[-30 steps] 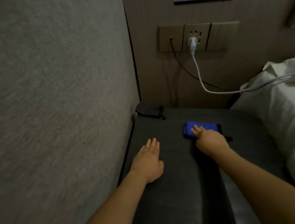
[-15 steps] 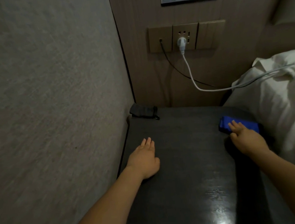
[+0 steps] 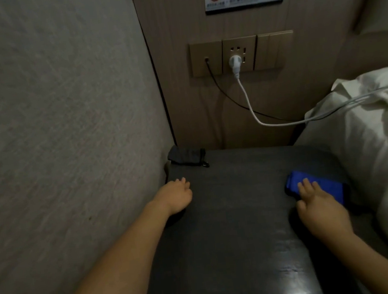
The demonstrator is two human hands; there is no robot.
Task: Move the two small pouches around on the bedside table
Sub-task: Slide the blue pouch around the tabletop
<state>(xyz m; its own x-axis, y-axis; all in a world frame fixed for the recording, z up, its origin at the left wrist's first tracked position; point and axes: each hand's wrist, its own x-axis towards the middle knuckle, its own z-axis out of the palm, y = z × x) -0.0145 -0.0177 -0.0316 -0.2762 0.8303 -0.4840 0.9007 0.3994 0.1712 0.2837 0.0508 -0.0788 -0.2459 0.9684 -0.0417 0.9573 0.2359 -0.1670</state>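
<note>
A blue pouch lies flat near the right edge of the dark bedside table. My right hand rests on it with the fingertips laid on its near half, fingers spread; it presses rather than grips. A black pouch sits in the far left corner against the wall, with a small clip at its right end. My left hand lies flat on the table by the left wall, a short way in front of the black pouch and not touching it, holding nothing.
A grey wall runs along the table's left side. Behind is a wooden panel with a socket plate; a white cable and a black cable hang from it. White bedding presses against the table's right edge.
My right hand slid the blue pouch from the middle of the table to its right edge by the bedding. My left hand moved forward toward the black pouch.
</note>
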